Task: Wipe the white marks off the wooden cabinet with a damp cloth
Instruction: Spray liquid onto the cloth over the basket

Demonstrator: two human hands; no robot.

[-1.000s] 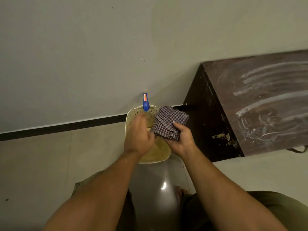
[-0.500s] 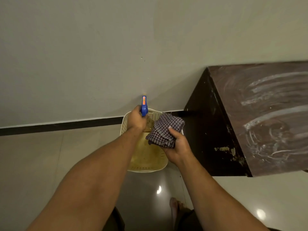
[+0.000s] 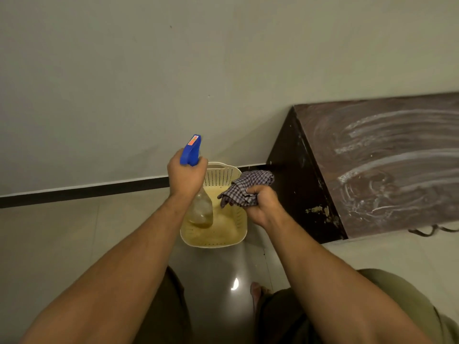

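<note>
I note L hand (image 3: 186, 175) fingers clamped on spray bottle (image 3: 200, 207) neck above basket (image 3: 216, 234), R hand (image 3: 261, 205) bunching checked cloth (image 3: 246, 189) alongside — presumably for wetting — cabinet (image 3: 387, 165) marks untouched.

Basket (image 3: 224, 240) on floor (image 3: 62, 234), left of cabinet (image 3: 387, 170), against wall (image 3: 149, 70).
</note>
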